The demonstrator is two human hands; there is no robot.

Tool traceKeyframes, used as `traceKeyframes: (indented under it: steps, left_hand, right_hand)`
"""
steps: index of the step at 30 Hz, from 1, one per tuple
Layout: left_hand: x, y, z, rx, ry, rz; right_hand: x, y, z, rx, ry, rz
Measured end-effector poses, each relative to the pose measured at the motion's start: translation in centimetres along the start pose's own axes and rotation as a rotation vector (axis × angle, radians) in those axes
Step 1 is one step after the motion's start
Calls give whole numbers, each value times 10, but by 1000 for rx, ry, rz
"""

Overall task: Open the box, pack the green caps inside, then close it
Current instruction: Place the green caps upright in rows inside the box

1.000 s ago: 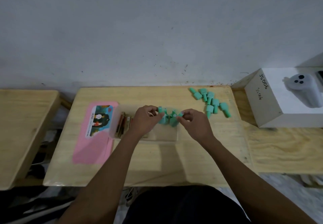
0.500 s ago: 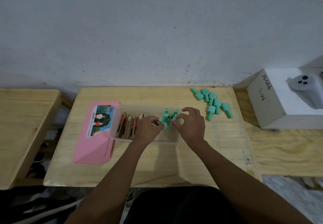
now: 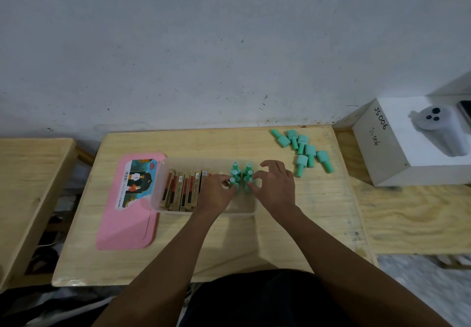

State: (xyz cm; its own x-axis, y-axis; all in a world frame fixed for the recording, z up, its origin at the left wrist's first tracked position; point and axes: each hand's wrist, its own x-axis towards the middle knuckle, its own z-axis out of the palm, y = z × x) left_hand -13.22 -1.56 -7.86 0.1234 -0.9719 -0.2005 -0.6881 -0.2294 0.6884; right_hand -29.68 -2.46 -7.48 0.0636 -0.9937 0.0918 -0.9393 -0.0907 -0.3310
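Note:
A clear plastic box (image 3: 163, 171) stands open on the wooden table, with several slim brown and red packets (image 3: 182, 189) upright in its left half. Several green caps (image 3: 242, 173) stand upright in two rows in its right half. My left hand (image 3: 216, 191) pinches the nearest cap of the left row. My right hand (image 3: 275, 186) touches the nearest cap of the right row with thumb and forefinger, the other fingers spread. The pink lid (image 3: 127, 204) lies flat just left of the box. Several loose green caps (image 3: 303, 150) lie at the table's back right.
A white box (image 3: 397, 153) marked JS006 with a pale grey device (image 3: 438, 128) on top stands to the right on a second wooden surface. Another wooden table (image 3: 28, 181) sits at the left. A grey wall rises behind.
Both hands have lowered the green caps into the box's right half and stood them in rows. The right hand's fingers have spread apart.

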Motion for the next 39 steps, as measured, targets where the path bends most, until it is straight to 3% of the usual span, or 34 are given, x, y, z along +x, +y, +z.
traceKeyframes:
  steps: [14,20,27,31,35,39]
  left_hand:
    - [1,-4,6,-10,-10,0]
    - [0,3,-2,-42,92,-34]
    - [10,14,-2,1,135,-24]
    - [11,14,1,-11,135,-25]
    - [7,24,1,41,273,98]
    - [7,54,5,78,317,308]
  right_hand:
    - [1,10,3,-6,25,-73]
    - [5,18,-3,65,40,-120]
    - [13,11,-6,156,-114,-93]
    - [15,11,-10,191,-89,-78]
    - [14,31,-20,260,-6,14]
    - [9,74,-32,332,29,235]
